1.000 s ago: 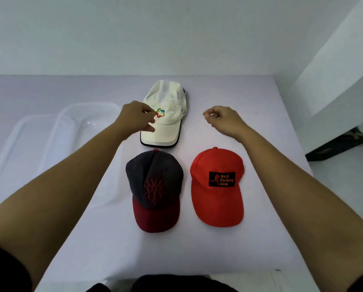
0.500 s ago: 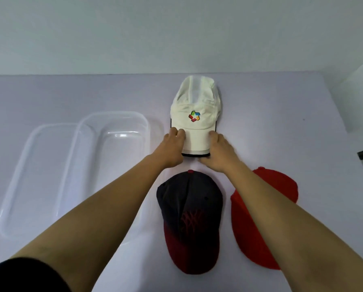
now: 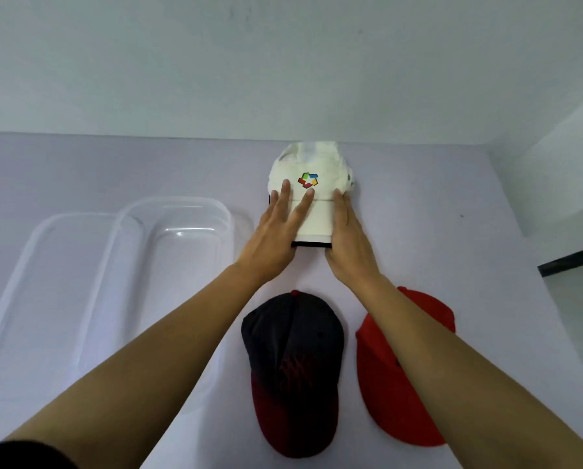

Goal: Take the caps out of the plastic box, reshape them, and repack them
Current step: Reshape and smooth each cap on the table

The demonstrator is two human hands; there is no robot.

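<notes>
A white cap with a coloured logo lies at the far middle of the table, brim toward me. My left hand rests flat on the brim's left side, its spread fingers reaching the crown. My right hand is cupped along the brim's right edge. Both hands press the brim between them. Nearer to me lie a dark cap with a maroon brim and a red cap, the latter partly hidden by my right forearm. The clear plastic box stands empty on the left.
A second clear plastic piece, shallow like a lid, lies beside the box at the far left. The lilac table ends at a white wall behind. Its right edge drops off to a floor with a dark strip.
Both hands came down onto the white cap's brim, then slid forward along its sides. The left hand's fingers now reach the crown. The view has shifted closer.
</notes>
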